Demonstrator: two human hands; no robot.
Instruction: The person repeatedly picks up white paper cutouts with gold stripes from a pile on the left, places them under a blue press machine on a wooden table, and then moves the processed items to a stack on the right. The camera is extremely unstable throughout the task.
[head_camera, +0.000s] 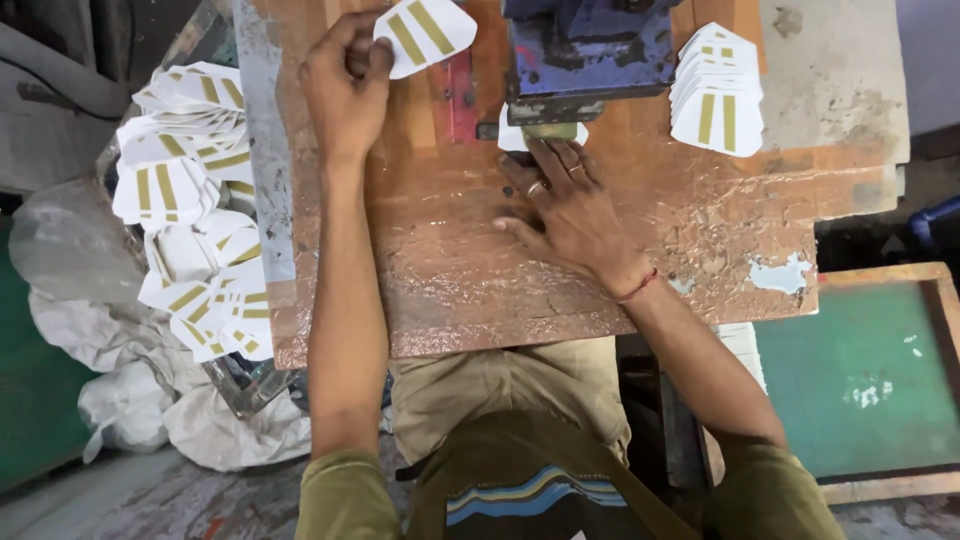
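Note:
My left hand (347, 85) pinches a white shield-shaped card with two gold stripes (424, 34) near the table's far edge. My right hand (565, 205) lies flat on the worn wooden table (450, 270), its fingers pressing a white card (515, 137) that sits under the jaw of a blue metal press (585, 55). A stacked fan of the same striped cards (716, 88) rests to the right of the press.
A loose heap of striped white cards (195, 200) fills a tray at the table's left edge. Crumpled white sacks (130, 390) lie on the floor below it. A green wooden-framed panel (870, 380) stands at the lower right.

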